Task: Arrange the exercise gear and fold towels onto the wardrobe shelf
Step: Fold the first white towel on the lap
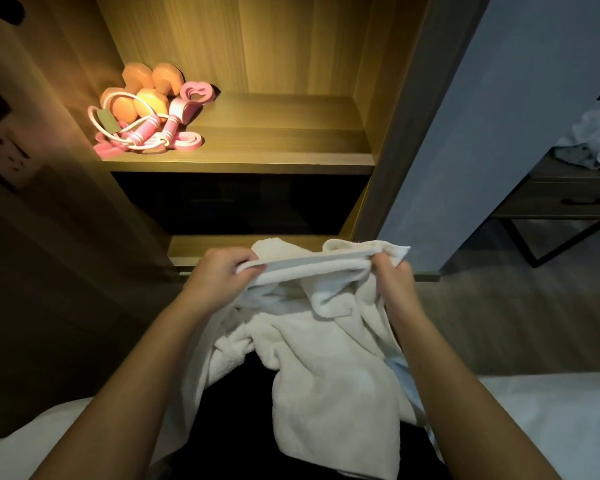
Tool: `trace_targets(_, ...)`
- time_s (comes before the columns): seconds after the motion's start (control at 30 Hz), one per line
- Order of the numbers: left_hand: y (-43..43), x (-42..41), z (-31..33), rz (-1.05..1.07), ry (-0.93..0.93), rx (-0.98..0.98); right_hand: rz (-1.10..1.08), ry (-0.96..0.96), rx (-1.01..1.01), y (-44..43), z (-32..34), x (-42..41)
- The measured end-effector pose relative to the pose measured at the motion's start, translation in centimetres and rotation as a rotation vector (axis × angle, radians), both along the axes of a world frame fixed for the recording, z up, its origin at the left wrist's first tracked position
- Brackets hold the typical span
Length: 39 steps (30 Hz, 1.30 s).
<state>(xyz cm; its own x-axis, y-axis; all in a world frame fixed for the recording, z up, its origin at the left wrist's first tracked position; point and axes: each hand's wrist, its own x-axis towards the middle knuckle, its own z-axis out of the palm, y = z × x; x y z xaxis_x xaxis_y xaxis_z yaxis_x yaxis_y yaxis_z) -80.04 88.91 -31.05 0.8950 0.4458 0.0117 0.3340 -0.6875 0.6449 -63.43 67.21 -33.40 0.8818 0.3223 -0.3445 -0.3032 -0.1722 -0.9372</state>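
Both hands pinch the upper edge of a white fluffy towel (pixel 326 358): the left hand (pixel 222 271) grips its left end between thumb and curled fingers, and the right hand (pixel 392 275) grips its right end in the same way. The edge runs taut between them, doubled over. The rest of the towel hangs down crumpled over the person's dark lap, with no neat fold in it.

Ahead stands an open wooden wardrobe, and its lit wooden shelf (pixel 274 143) glows warm yellow. The exercise gear is bunched along the shelf's left side, from the back-left corner towards the front edge. Two orange hexagonal dumbbells (pixel 146 95) lie at the back, and a pink heart-shaped ring (pixel 198 91) sits just beside them. A pink skipping rope with striped handles (pixel 142 133) lies coiled in front, touching a flat pink band (pixel 187 140) near the front edge. The shelf's right half is bare wood.

Below it lies a dark compartment. A pale blue-grey wall (pixel 465 133) rises to the right of the wardrobe. Further right is a dark surface with a drawer (pixel 568 202), carrying crumpled pale cloth (pixel 596 133). A white wall socket (pixel 4 150) sits at the left. White bedding (pixel 551 410) fills the lower corners.
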Motion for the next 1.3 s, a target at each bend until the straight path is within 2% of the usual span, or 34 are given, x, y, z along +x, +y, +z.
trace_targets(0.07,-0.1,-0.3,0.0,0.070,-0.080,-0.142,-0.034,0.015,-0.018,-0.3,-0.2,0.4)
trace_targets(0.2,-1.0,0.0,0.1,0.160,-0.136,-0.249,-0.042,0.024,-0.038,0.0,-0.5,0.2)
trace_targets(0.33,-1.6,0.5,0.6,0.175,-0.168,-0.245,0.039,-0.031,-0.010,1.1,-0.2,-0.6)
trace_targets(0.43,-2.6,1.3,0.8,0.130,-0.144,-0.220,0.203,-0.107,0.070,1.7,0.0,-1.6)
trace_targets(0.53,-3.8,2.3,0.6,0.143,-0.127,-0.173,0.294,-0.237,0.017,2.2,-0.2,-2.6)
trace_targets(0.6,-4.1,2.6,0.5,0.246,-0.130,-0.140,0.144,-0.298,-0.037,2.4,-0.1,-2.6)
trace_targets(0.7,-3.3,2.3,0.4,0.474,-0.226,-0.187,-0.147,-0.240,0.023,1.7,0.0,-1.3)
trace_targets(0.83,-3.5,2.1,0.7,0.514,-0.262,-0.187,-0.218,-0.231,0.056,1.3,-0.1,-1.1)
trace_targets(1.07,-0.6,0.6,0.3,0.896,-0.419,-0.331,-0.548,-0.134,0.096,-0.8,0.6,1.1)
trace_targets(1.17,-1.2,0.6,-0.1,0.844,-0.412,-0.357,-0.483,-0.153,0.100,-0.5,1.0,0.4)
trace_targets(1.3,-3.4,1.7,0.0,0.623,-0.343,-0.340,-0.198,-0.138,0.127,1.3,0.7,-1.9)
